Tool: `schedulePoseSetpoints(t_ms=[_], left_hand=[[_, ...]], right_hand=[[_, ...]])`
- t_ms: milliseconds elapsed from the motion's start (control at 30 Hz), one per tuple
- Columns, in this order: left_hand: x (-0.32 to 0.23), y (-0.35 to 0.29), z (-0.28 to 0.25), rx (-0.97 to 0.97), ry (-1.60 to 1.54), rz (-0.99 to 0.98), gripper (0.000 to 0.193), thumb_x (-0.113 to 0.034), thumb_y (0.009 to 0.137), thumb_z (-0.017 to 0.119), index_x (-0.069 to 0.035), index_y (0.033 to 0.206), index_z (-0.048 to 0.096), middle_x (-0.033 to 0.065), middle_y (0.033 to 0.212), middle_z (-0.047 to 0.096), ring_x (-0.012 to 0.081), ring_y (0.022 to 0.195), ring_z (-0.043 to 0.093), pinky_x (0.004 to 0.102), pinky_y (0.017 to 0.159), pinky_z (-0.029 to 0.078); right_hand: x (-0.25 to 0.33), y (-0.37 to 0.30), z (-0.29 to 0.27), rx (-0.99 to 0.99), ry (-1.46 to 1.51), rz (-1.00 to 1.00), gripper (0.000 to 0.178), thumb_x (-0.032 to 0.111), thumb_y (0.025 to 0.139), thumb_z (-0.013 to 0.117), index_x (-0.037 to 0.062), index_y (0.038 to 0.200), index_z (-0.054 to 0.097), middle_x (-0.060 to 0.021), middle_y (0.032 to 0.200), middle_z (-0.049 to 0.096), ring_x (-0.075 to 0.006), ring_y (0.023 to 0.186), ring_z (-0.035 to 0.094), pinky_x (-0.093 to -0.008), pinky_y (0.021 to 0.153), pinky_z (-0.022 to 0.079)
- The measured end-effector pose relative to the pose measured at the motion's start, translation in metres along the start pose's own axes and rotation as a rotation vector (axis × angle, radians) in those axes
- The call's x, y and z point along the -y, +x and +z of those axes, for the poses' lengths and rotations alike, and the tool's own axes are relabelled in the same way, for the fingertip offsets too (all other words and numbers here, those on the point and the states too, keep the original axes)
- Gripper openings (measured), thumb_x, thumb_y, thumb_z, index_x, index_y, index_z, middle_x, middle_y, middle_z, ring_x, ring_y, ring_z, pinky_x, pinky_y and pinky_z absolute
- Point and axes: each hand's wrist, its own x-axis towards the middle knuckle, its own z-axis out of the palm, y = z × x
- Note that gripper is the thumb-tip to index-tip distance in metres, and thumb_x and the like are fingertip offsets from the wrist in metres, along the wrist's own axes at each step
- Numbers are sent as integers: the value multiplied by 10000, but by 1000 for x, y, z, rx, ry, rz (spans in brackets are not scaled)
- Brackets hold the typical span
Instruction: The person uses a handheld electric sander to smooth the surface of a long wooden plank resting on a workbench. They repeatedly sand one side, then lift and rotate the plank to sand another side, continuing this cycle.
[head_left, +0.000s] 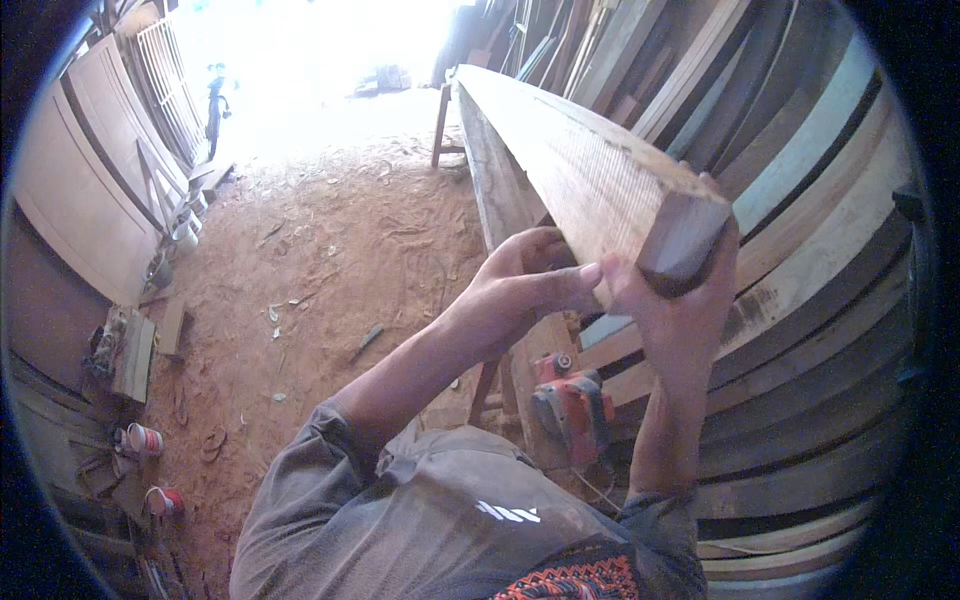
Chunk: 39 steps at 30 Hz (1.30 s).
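A long, thick wooden beam (585,165) stretches from close in front of me toward the bright far end, its sawn near end raised and tilted. My right hand (685,315) is wrapped around that near end from below and the right side. My left hand (525,285) grips the beam's lower left edge a little farther back, thumb pointing toward the right hand; some of its fingers are hidden beneath the wood. Below the hands, a red and grey electric hand planer (575,405) rests on a wooden support beside a narrow board (490,175), its cord trailing near my right forearm.
A trestle leg (440,130) stands under the beam's far end. Many boards (800,260) lean and stack along the right. Shavings cover the earthen floor (300,250). Door panels (85,170), a white and red bucket (145,440) and wood blocks (130,355) line the left side.
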Motion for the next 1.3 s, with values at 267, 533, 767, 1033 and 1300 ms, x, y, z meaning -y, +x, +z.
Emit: schedulePoseSetpoints(t_ms=[267, 533, 767, 1033, 1300], left_hand=[[-14, 13, 7, -26, 148, 54, 551, -176, 966, 738, 120, 1379, 524, 191, 1315, 654, 261, 1168, 680, 395, 1026, 554], [-14, 8, 7, -97, 103, 21, 637, -213, 928, 803, 133, 1360, 488, 204, 1261, 654, 243, 1165, 673, 365, 992, 568], [-13, 2, -4, -76, 69, 11, 634, -148, 934, 780, 133, 1396, 450, 220, 1302, 628, 267, 1191, 662, 379, 1014, 565], [-12, 0, -7, -76, 89, 11, 666, -154, 922, 782, 142, 1415, 446, 226, 1326, 625, 283, 1197, 662, 399, 1024, 560], [-16, -4, 1, -84, 112, 25, 707, -189, 908, 798, 161, 1410, 442, 239, 1316, 627, 298, 1190, 666, 412, 1021, 561]], right_hand=[[14, 23, 3, 5, 14, 26, 869, 38, 705, 821, -63, 1459, 402, -191, 1321, 567, -278, 1219, 605, -391, 1029, 526], [3, 22, 4, 4, 32, -71, 870, 36, 665, 852, -44, 1424, 434, -171, 1291, 587, -243, 1170, 629, -365, 979, 552], [5, 15, 6, -7, 36, 15, 943, 100, 674, 892, -35, 1454, 379, -178, 1301, 579, -242, 1175, 633, -362, 967, 557], [1, 15, 8, 34, 40, -10, 899, 90, 683, 868, -48, 1431, 387, -176, 1277, 580, -236, 1161, 626, -354, 965, 547], [-5, 15, 9, 23, 7, -149, 872, 93, 677, 866, -44, 1408, 410, -164, 1263, 582, -223, 1142, 622, -358, 964, 539]])
